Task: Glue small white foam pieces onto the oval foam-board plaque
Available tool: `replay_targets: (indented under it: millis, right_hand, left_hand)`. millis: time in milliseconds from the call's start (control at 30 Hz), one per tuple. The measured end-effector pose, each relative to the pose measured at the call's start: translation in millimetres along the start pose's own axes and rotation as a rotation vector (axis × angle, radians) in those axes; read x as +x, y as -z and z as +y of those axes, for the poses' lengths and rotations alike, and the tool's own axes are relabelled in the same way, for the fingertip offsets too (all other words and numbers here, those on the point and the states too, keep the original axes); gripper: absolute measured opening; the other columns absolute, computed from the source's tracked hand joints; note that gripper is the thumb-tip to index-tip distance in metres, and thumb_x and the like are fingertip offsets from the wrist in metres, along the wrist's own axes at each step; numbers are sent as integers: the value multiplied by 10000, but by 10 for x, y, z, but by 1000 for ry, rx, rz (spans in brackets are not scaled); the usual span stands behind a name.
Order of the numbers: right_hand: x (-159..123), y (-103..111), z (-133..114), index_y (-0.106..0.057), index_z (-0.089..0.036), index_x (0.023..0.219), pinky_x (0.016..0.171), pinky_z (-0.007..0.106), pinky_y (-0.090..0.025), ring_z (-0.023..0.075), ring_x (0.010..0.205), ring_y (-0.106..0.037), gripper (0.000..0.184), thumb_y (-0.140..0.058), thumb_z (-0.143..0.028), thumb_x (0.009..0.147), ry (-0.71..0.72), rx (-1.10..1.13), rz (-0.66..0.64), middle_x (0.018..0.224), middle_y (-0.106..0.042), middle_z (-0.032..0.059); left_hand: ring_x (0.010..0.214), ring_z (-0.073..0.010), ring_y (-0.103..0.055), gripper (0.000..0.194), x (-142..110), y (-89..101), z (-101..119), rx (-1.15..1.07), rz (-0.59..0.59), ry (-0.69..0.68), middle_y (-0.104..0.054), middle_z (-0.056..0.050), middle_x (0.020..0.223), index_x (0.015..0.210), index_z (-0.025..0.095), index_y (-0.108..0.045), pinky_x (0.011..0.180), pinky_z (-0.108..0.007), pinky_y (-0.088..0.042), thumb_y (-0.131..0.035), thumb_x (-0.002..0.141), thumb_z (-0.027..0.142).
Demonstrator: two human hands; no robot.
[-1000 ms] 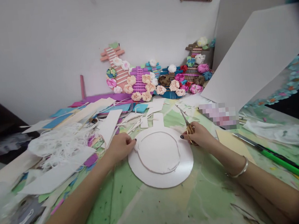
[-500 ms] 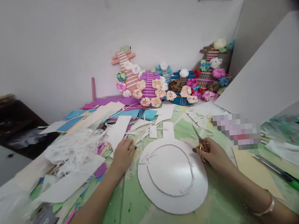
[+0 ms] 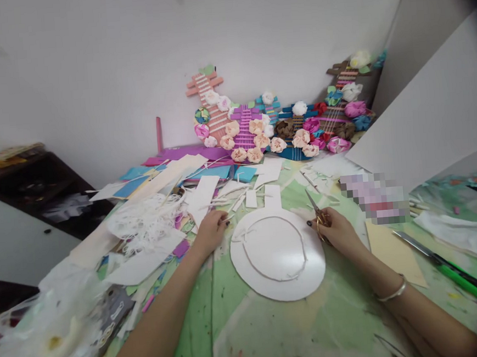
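Observation:
A round white cardboard cutout with a short neck [image 3: 280, 285] lies flat on the table between my hands. A loop of thin twisted white paper strip [image 3: 251, 263] rests on its face, with loose ends at the left. My right hand [image 3: 336, 227] grips scissors with gold-coloured handles [image 3: 317, 212] beside the cutout's right edge, their blades pointing up and away. My left hand [image 3: 213, 230] rests at the cutout's left edge, close to narrow white paper strips [image 3: 236, 203]. Its fingers are loosely bent and slightly apart, and I see nothing held in them.
Tangled white strings [image 3: 146, 221] and paper scraps cover the left side. Flower-decorated guitar shapes [image 3: 246, 131] lean against the wall. A green-handled knife [image 3: 456, 274] and a cream sheet [image 3: 386, 249] lie at right. A plastic bag [image 3: 39, 331] is at lower left.
The camera view has shifted, so the whole scene sits further right and higher on the left side. Both hands keep nearly the same places beside the cutout; the scissors remain in the right hand.

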State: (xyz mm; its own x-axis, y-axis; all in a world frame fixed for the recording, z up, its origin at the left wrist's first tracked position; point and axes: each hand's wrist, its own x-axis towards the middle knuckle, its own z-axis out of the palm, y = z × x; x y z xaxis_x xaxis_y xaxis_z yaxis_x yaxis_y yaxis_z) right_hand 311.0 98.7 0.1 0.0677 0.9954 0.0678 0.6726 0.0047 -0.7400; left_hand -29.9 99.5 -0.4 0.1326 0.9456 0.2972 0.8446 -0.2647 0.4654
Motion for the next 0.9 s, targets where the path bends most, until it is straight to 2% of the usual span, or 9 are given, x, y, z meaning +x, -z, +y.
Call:
replay_targets:
  millis: [133,267,500,667,833,900]
  right_hand:
    - [6,11,-1,-502,-213,768,487,258,-351,161,530,-508,182,-564,-370,700,5,-5,-12,582,-545,-31]
    - [14,15,10,-500,-212,762,487,259,-350,161,534,-506,186,-566,-374,698,6,-14,-22,580,-543,-30]
    - [13,32,11,-507,-211,775,509,261,-352,163,560,-505,185,-561,-374,706,7,-33,-41,601,-552,-23]
    - [19,34,21,-521,-211,802,522,264,-353,168,575,-511,183,-554,-368,713,7,-46,-60,617,-563,-18]
    - [26,35,38,-515,-214,810,538,265,-353,168,589,-513,179,-543,-371,730,8,-64,-85,631,-568,-18]
    - [26,41,37,-511,-215,814,543,265,-353,168,591,-510,176,-542,-368,734,8,-71,-95,631,-563,-21]
  left_hand:
    - [762,-173,-564,122,6,13,12,5,-48,-39,-615,-38,821,833,180,-598,731,-314,-451,-522,738,166]
    - [715,-180,-540,85,10,-6,36,40,-37,5,-587,-31,726,738,171,-567,691,-315,-433,-503,695,136]
    - [698,-193,-532,54,-9,-39,72,47,-8,77,-571,-38,693,688,174,-532,666,-317,-413,-508,652,141]
    - [694,-163,-542,92,-22,-6,180,-35,37,99,-598,-24,730,756,171,-568,659,-281,-430,-504,689,174]
    - [631,-133,-550,148,-63,-9,279,-134,-47,65,-652,-1,739,814,186,-648,595,-241,-437,-540,727,236]
    - [637,-132,-560,189,-67,-1,269,-140,-38,75,-672,-4,770,850,194,-666,596,-240,-442,-522,770,287]
